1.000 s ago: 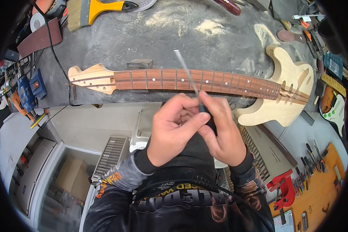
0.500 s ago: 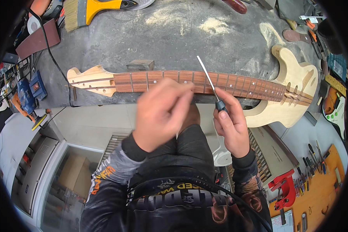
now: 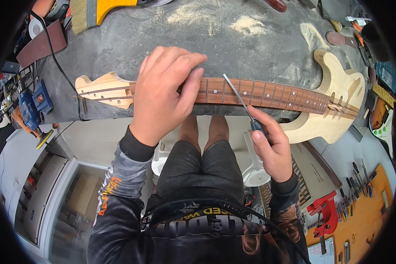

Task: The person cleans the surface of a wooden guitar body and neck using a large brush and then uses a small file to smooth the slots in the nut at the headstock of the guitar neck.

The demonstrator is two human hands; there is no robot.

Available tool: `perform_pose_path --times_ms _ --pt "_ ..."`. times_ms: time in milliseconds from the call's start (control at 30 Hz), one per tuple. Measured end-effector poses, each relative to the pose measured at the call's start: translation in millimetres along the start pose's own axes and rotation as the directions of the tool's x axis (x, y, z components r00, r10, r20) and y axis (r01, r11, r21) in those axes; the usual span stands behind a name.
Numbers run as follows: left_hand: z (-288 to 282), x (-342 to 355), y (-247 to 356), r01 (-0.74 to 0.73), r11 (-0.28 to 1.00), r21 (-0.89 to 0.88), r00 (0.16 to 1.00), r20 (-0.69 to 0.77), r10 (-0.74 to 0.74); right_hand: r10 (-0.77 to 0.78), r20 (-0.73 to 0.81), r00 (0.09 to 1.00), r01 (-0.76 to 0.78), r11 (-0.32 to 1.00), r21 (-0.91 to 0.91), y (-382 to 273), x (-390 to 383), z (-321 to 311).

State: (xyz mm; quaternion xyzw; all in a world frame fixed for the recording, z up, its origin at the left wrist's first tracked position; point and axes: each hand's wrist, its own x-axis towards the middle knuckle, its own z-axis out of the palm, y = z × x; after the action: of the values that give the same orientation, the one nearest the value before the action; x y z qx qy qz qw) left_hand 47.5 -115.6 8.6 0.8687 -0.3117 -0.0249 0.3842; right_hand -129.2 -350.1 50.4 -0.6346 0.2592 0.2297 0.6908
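An unfinished guitar [image 3: 339, 99] lies across the bench's near edge, its pale headstock at left and its pale body at right. Over the left part of its reddish-brown fretted fingerboard [image 3: 277, 93] is my left hand [image 3: 165, 83], open, thumb and forefinger apart and pointing right. The tips of its other fingers are hidden. My right hand [image 3: 272, 143] grips the dark handle of a slim tool with a long silver blade [image 3: 238, 94]. The blade slants up and left across the frets, its tip near the fingerboard's far edge; I cannot tell whether it touches.
Pale dust marks the grey bench top [image 3: 233, 48]. A yellow-handled brush [image 3: 103, 11] and a brown sanding block [image 3: 42, 42] lie at far left, beside a black cable [image 3: 55, 55]. Screwdrivers [image 3: 361, 180] and a red clamp [image 3: 323, 213] are at lower right. A white stool [image 3: 255, 176] stands below.
My left hand has moved left and away from me, and its fingers have spread. It now covers where a small grey-brown block lay. The right hand has shifted slightly right and nearer with the tool.
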Motion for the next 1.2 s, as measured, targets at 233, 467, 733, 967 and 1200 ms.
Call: perform_pose_path --times_ms 233,467,733,967,1200 --pt "4.4 -0.5 -2.1 0.013 1.000 0.025 1.000 -0.008 -0.013 -0.315 0.093 0.944 0.312 0.770 -0.556 -16.3 23.2 -0.9" --pt "2.0 -1.6 -2.3 0.110 0.992 -0.056 0.990 -0.079 -0.114 -0.371 0.089 0.924 0.315 0.609 -0.728 -23.1 27.7 4.9" --pt "4.6 -0.9 -3.0 0.085 0.996 -0.040 0.992 -0.088 -0.088 -0.356 0.015 0.934 0.333 0.858 -0.391 5.3 12.0 -2.3" --pt "9.6 -0.8 -6.4 0.060 0.996 -0.065 0.989 -0.133 -0.069 -0.431 0.103 0.897 0.339 0.519 -0.785 -16.9 36.9 14.8" --pt "3.6 -3.5 -4.1 0.141 0.985 -0.095 0.983 -0.105 -0.151 -0.361 0.016 0.933 0.291 0.725 -0.624 -14.8 16.5 13.0"
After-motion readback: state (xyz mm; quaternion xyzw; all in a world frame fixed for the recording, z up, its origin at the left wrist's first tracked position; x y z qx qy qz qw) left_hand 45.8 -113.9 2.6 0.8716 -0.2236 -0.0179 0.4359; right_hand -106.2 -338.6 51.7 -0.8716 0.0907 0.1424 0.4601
